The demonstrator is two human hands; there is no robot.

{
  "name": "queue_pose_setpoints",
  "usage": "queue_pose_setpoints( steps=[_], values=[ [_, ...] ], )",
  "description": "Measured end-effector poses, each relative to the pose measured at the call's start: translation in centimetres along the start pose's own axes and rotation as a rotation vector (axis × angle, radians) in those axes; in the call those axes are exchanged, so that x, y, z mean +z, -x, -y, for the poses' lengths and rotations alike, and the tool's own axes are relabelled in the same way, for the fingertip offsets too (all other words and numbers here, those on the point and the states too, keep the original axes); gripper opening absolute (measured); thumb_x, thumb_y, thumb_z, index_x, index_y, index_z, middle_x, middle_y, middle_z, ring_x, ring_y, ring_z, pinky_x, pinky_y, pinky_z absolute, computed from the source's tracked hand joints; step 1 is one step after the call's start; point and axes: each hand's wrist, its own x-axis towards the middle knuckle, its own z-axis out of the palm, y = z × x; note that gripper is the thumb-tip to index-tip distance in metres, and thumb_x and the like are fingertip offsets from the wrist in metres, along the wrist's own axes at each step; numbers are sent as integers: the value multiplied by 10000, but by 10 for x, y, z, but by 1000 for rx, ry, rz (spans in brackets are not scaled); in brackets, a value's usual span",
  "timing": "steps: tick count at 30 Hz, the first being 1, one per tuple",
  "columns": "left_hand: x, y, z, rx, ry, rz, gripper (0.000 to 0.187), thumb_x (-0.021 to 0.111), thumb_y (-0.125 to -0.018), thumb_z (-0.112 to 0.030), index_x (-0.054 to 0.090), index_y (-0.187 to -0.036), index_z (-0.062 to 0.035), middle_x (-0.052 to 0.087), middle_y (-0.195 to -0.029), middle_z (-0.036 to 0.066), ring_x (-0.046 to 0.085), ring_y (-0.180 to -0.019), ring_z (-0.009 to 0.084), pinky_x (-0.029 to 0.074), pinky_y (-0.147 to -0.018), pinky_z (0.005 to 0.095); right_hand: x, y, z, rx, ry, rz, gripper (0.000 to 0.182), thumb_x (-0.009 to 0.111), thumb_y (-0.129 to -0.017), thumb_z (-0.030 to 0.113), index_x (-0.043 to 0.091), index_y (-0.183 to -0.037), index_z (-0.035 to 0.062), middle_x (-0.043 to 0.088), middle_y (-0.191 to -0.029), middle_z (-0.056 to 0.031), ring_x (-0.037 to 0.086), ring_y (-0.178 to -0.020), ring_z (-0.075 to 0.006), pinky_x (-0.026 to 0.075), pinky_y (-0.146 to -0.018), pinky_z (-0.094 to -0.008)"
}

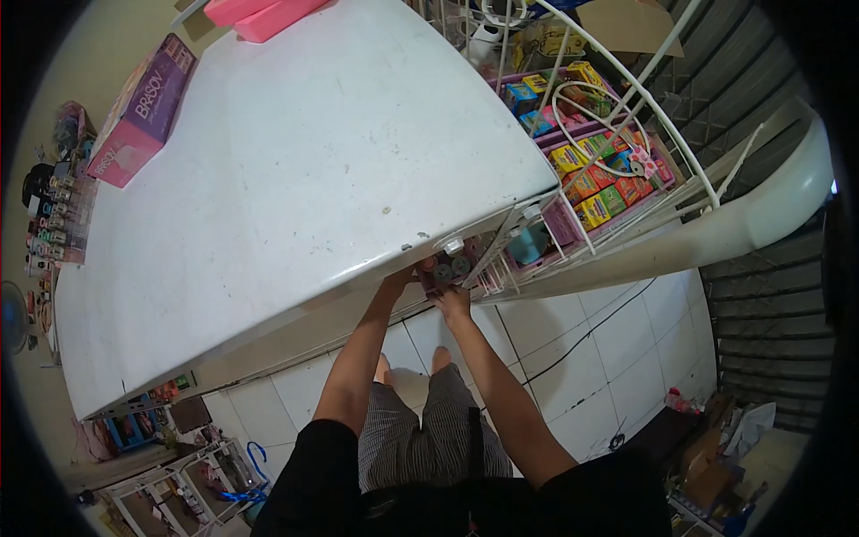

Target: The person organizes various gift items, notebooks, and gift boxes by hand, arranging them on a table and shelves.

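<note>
Below the front edge of the white counter [313,170], a small pinkish container [428,285] holds several round-topped items [445,271]. My right hand [454,302] is closed on its near side, with the fingers curled at the rim. At the container's left side is my left hand [399,281], its fingers mostly hidden under the counter edge. How far back the container reaches is hidden by the counter.
Right of my hands stands a white wire rack [501,273] with a purple basket [560,222] of small colourful boxes [595,183]. A thick white curved bar [662,255] runs below it. A purple BRASOV box [148,112] sits on the counter's far left.
</note>
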Motion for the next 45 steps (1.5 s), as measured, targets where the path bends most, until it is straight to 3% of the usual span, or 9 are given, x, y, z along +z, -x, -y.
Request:
queue_pose_setpoints(
  steps=[4,6,9,12,13,15,24,34,45],
  values=[
    [-10,-7,24,-23,235,11,517,532,-683,-43,310,-1149,-75,451,-1045,123,453,-957,246,436,-706,404,1,14,-2,-21,16,-14,192,502,-711,27,441,-872,-58,493,-811,-128,535,-718,-229,485,-644,-316],
    [-20,-3,48,654,-505,61,398,462,-757,-174,353,-1109,-22,449,-1033,162,455,-939,290,405,-735,385,-1,25,-3,-42,60,-3,202,510,-725,105,454,-872,-22,498,-804,-108,525,-711,-202,457,-660,-322],
    [-2,40,78,764,-920,-397,379,521,-662,-148,468,-1004,7,454,-1029,227,440,-962,322,380,-749,396,-30,26,-39,136,50,116,375,479,-724,386,435,-985,121,495,-925,-53,468,-873,-169,355,-747,-347],
    [9,145,49,787,-532,-63,476,469,-739,-215,319,-1166,-66,295,-1213,143,229,-1144,314,204,-921,382,-14,105,-41,356,-225,685,606,388,-726,528,250,-1187,160,334,-1160,-102,322,-1073,-275,238,-895,-411],
    [3,168,54,493,-677,118,573,404,-749,-92,117,-1245,-58,120,-1289,147,107,-1184,295,104,-958,341,-15,112,-52,752,-487,897,592,347,-750,514,218,-1196,147,295,-1195,-101,282,-1104,-308,225,-907,-443],
    [-26,208,41,780,-811,86,527,496,-713,-287,327,-1166,-78,289,-1219,141,228,-1150,300,179,-924,407,15,155,-48,506,-23,811,578,324,-769,496,251,-1186,103,270,-1220,-98,282,-1105,-300,244,-893,-439],
    [-158,347,28,769,-1297,-728,666,541,-635,-345,294,-1191,-73,250,-1243,130,195,-1163,290,125,-918,463,165,297,-50,898,278,860,514,323,-798,435,337,-1140,51,326,-1187,-121,322,-1086,-258,241,-906,-363],
    [-303,468,122,521,-705,-1406,440,368,-795,-317,368,-1109,-8,305,-1185,191,278,-1085,331,154,-913,438,230,387,-95,470,279,1404,332,421,-773,185,393,-1023,-32,405,-1067,-237,407,-1004,-310,308,-874,-390],
    [-272,454,-68,1521,-314,-1145,436,360,-786,-307,323,-1072,20,352,-1093,161,352,-1025,265,250,-890,380,271,444,38,-749,446,1253,210,451,-752,148,497,-836,-39,526,-854,-158,514,-807,-217,395,-755,-325]
  ],
)
